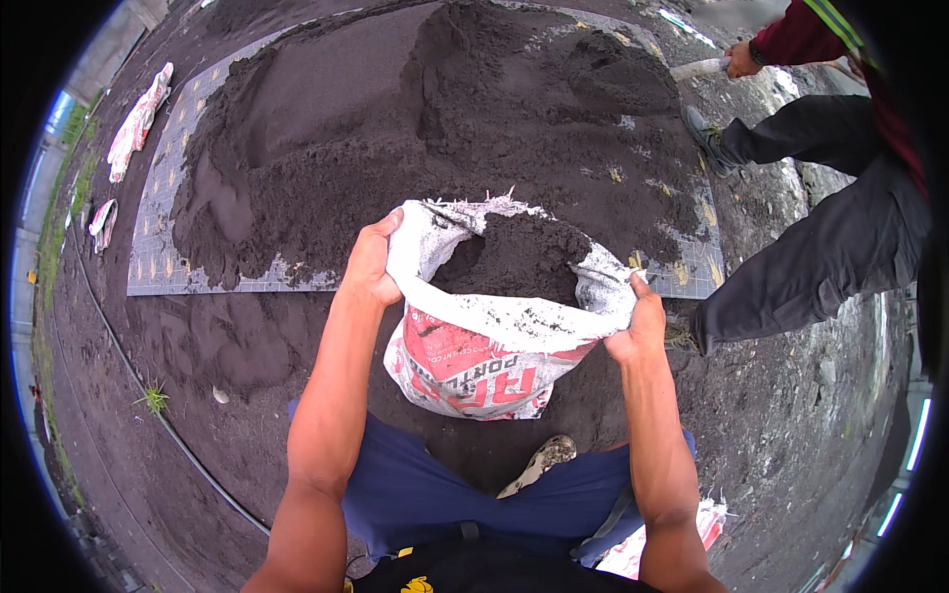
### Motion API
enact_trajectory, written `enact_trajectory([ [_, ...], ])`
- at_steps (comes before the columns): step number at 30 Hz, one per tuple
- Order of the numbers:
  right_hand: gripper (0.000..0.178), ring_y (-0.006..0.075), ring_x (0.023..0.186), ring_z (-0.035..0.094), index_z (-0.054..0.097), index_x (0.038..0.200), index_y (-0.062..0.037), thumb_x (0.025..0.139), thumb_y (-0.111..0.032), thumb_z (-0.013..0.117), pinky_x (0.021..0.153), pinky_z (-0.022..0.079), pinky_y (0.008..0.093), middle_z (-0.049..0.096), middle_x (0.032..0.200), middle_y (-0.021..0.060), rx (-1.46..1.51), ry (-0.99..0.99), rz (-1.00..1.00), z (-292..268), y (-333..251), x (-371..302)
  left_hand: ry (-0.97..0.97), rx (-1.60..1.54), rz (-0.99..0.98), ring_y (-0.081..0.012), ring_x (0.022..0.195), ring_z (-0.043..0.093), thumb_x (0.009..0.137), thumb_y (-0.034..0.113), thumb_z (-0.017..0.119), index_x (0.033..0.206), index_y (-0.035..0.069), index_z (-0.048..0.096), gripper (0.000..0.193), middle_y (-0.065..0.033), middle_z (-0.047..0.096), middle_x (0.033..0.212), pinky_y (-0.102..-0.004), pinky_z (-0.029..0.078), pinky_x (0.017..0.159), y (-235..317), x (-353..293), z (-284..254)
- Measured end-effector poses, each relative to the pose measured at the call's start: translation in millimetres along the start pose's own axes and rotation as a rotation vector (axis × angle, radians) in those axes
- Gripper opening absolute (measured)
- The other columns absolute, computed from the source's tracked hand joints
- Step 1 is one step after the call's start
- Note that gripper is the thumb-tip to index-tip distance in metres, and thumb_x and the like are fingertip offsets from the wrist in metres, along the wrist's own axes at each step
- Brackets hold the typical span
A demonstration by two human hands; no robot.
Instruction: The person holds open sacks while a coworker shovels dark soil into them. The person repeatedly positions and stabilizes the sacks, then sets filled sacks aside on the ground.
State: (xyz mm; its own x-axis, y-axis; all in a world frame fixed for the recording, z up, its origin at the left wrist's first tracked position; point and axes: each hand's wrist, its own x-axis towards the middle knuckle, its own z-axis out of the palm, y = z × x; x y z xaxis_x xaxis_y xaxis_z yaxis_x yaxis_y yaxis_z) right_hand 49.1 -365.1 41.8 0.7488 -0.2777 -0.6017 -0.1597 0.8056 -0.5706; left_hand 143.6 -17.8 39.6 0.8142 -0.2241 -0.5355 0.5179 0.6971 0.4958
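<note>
In front of me stands a white woven sack [474, 361] with red print, its mouth spread wide and its rim folded outward. Dark sand [519, 252] fills it nearly up to the opening. My left hand [376, 259] grips the rim on the left side, fingers closed round the cloth. On the opposite side my right hand [641, 321] pinches the rim, thumb up. Just beyond the sack lies a large heap of dark sand [346, 148] on a grey patterned sheet [153, 247].
At the right a co-worker [820, 237] stands by the sheet, a hand [741, 59] on a pale handle [700, 68]. Crumpled sacks [138, 124] lie at far left; another sack [633, 553] is beside my right leg. A dark hose [178, 435] crosses the ground at left.
</note>
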Motion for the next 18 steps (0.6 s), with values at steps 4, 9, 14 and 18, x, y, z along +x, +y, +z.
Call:
enact_trajectory([
  [4,0.032,0.0314,0.103,0.069,0.059,0.122,0.0049,0.107,-0.018,0.045,0.093,0.056,0.0462,0.069,0.118,0.0176,-0.001,-0.008,0.015,-3,0,3,-0.031,-0.016,-0.004,-0.0348,0.111,0.067,0.109,0.026,0.043,0.129,-0.005,0.057,0.040,-0.0220,0.066,0.125,-0.0488,0.054,0.102,1,1,0],
  [9,0.037,0.0334,0.110,0.067,0.058,0.126,0.0043,0.109,-0.022,0.038,0.101,0.052,0.0486,0.067,0.125,0.0198,-0.013,-0.066,0.032,-10,1,10,0.011,0.006,0.024,-0.0335,0.111,0.067,0.109,0.025,0.043,0.128,-0.005,0.057,0.038,-0.0213,0.066,0.124,-0.0477,0.054,0.102,0,-4,3],
  [14,0.029,0.0309,0.104,0.070,0.059,0.122,0.0049,0.107,-0.016,0.045,0.094,0.056,0.0457,0.069,0.119,0.0175,-0.002,-0.061,0.023,-15,1,15,-0.023,0.002,-0.013,-0.0335,0.110,0.068,0.110,0.026,0.042,0.128,-0.004,0.057,0.038,-0.0210,0.066,0.123,-0.0494,0.054,0.101,7,-7,6],
  [18,0.035,0.0319,0.106,0.068,0.059,0.123,0.0038,0.109,-0.021,0.038,0.099,0.054,0.0478,0.069,0.120,0.0185,-0.044,-0.009,0.024,-13,-1,12,0.014,0.054,-0.019,-0.0298,0.100,0.071,0.109,0.025,0.046,0.125,-0.003,0.058,0.035,-0.0179,0.069,0.116,-0.0475,0.059,0.092,14,-11,3],
])
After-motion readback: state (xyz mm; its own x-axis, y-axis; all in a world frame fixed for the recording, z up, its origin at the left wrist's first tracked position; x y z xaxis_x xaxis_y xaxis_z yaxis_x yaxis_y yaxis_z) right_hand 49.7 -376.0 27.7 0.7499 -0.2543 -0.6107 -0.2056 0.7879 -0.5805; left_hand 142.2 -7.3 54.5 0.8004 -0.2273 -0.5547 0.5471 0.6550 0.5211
